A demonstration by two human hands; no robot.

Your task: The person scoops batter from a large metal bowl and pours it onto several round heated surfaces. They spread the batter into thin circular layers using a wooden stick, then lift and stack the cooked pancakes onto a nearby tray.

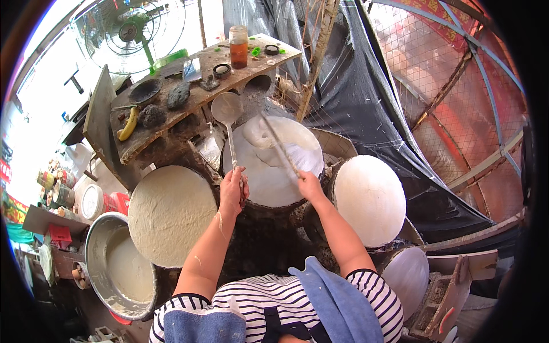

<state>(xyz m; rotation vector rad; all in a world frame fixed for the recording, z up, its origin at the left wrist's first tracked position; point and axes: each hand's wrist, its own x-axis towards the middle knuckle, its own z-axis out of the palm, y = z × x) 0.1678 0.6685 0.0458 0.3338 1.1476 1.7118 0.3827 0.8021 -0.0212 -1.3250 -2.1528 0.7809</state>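
My left hand (233, 189) grips the handle of a long metal ladle (227, 108), its round bowl raised beyond the hand. In my right hand (309, 185) is a thin stick or spreader (281, 148), blurred, reaching over the middle griddle (279, 182). Pale wet batter (296, 128) lies on the far part of that griddle. To the left, a round griddle is covered by a cream-coloured sheet of batter (171, 216). Another griddle on the right bears a white round layer (369, 200). A metal basin (122, 266) at the lower left holds pale batter.
A worn table (193, 94) beyond the griddles holds a jar of amber liquid (238, 47), a banana (128, 124) and dark lumps. Further off is a fan (133, 32). Dark sheeting (364, 115) hangs at the right, above another round surface (406, 281) at the lower right.
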